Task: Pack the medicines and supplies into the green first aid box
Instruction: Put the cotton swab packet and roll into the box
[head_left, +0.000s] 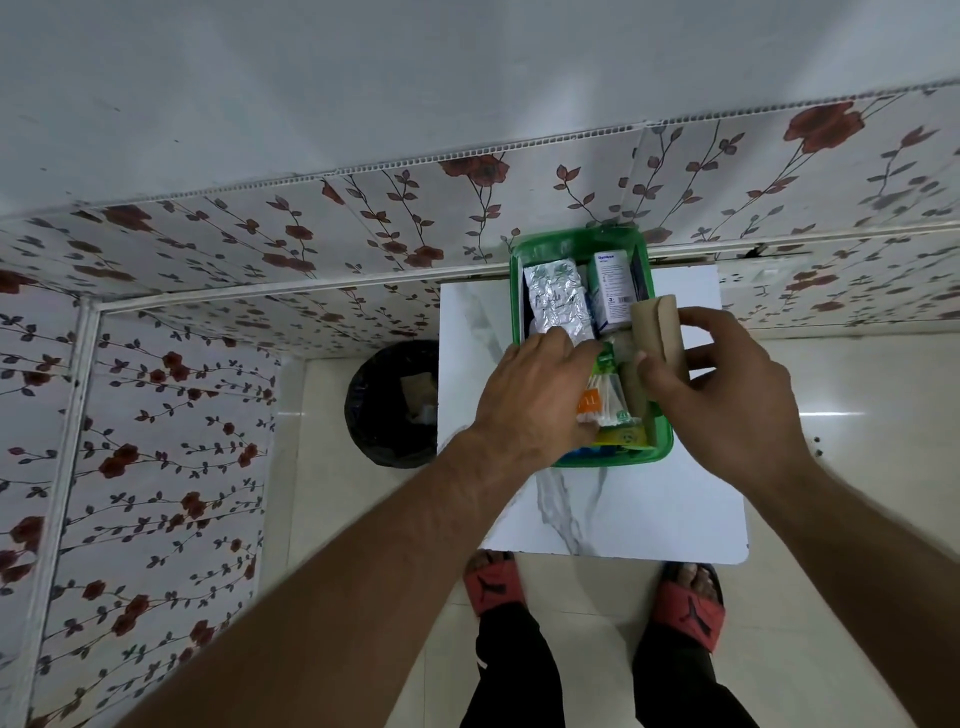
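Your right hand (727, 384) grips a brown roll (657, 332) over the green box (662, 447) on the surface (623, 499). Your left hand (530, 395), fingers curled, presses the cotton swab packet (608, 400) just beside it, foil strips (556, 299) beyond its fingertips.

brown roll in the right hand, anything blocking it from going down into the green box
Partly. The brown roll sits at the box's right side, but the swab pack under the left hand and the white carton fill the space beside it. Only a narrow gap along the right wall looks free.
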